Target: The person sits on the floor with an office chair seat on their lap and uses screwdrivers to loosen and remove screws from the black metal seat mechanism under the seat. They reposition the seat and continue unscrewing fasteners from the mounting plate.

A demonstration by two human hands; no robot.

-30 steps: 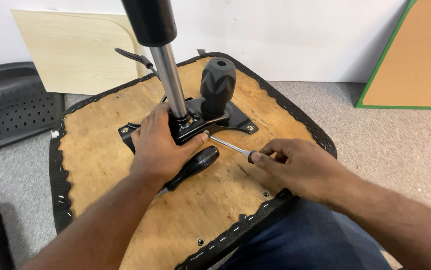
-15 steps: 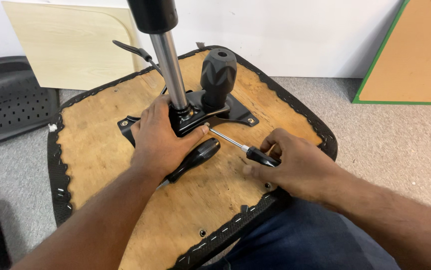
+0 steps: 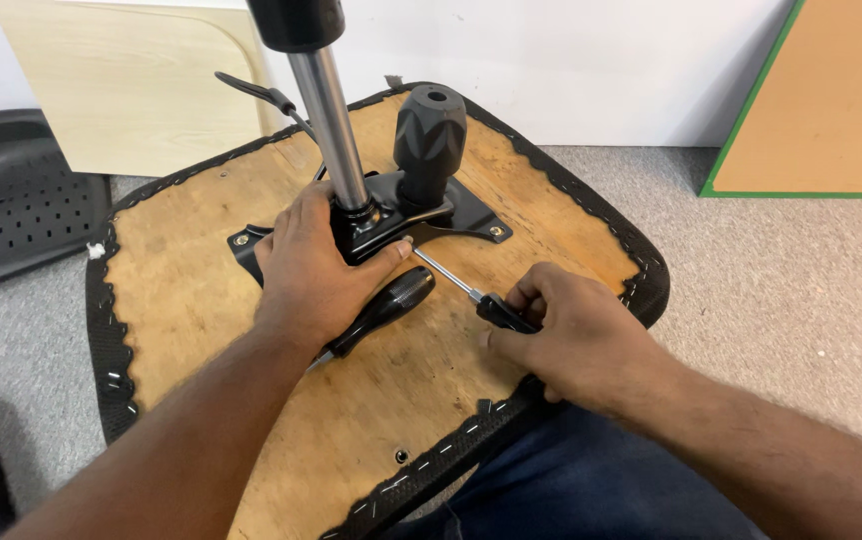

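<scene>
Two hands work on an upturned chair seat (image 3: 201,300) of rough plywood edged with stapled black fabric: nearest, the right hand (image 3: 576,340) curls tight around a screwdriver (image 3: 471,295), black handle in the fist. Its thin steel shaft runs up and left, tip at the black metal mounting plate (image 3: 471,215). Farther off, the left hand (image 3: 316,265) presses flat on that plate, fingers wrapping the shiny gas-lift column (image 3: 336,130), beside a ribbed black knob (image 3: 429,135).

Bright, even light; sharp, soft shadows.
</scene>
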